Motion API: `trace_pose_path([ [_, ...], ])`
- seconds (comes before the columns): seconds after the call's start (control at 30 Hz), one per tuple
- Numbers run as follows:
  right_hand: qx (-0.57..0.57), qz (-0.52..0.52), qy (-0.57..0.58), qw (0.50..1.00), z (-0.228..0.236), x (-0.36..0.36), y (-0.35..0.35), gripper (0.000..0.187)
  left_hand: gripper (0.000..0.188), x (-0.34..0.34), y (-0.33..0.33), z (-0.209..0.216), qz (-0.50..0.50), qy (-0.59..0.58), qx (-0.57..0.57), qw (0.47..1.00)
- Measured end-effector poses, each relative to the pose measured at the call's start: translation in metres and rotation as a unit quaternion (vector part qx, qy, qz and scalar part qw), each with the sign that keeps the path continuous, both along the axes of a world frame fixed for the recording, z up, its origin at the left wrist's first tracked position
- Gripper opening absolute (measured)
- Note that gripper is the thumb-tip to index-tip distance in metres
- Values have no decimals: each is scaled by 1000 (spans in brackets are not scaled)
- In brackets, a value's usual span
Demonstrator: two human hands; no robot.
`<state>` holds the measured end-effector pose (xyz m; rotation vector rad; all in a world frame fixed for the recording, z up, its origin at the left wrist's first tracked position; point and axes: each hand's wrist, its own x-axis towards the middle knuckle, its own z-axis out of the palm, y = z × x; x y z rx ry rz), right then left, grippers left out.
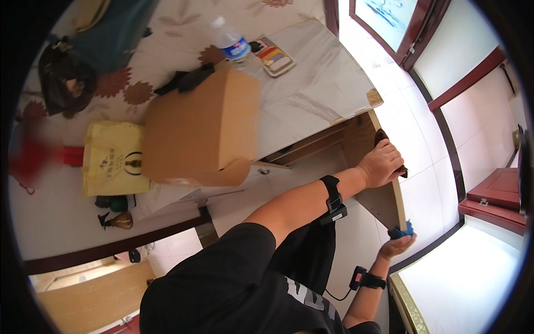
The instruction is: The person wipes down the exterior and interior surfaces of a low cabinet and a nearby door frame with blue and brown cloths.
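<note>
In the head view, I noted the left hand (pixel 382 162) at the upper edge of a grey-faced, pale-edged wooden cabinet panel (pixel 384 203), which stood out from a marble-patterned cabinet top (pixel 317 72). Its fingers were together, curled over a dark brown, oblong piece (pixel 380 136) on that edge; whether they pressed hard I could not tell. The right hand (pixel 399 245) was below the left fingers, at the panel's lower end. Its fingers were clamped on a crumpled blue cloth (pixel 409 229), which touched the panel's corner. The panel thus lay between the two sets of fingers.

To the left of the left fingers, well apart, a large brown cardboard box (pixel 194 133) stood on the marble-patterned top. Up and left of those fingers were a clear plastic bottle with a blue label (pixel 236 49) and, just beside it, a flat pale-rimmed case patterned in red and yellow (pixel 273 55). Farthest left of the fingers, beside the box, stood a yellow bag with dark printing (pixel 108 161).
</note>
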<state>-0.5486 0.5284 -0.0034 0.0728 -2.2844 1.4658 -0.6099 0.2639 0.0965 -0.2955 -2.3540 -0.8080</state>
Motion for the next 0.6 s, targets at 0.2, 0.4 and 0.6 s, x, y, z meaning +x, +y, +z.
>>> trace_pose_path([
  [0.2, 210, 94, 98, 968, -12, 76, -5, 34, 17, 94, 17, 40, 117, -144, 273, 944],
  [0.4, 131, 334, -292, 886, 81, 129, -95, 21, 49, 251, -18, 28, 216, -365, 593, 684],
  [0.6, 134, 482, -340, 796, 123, 151, -114, 35, 39, 303, -14, 102, 154, -440, 496, 733],
])
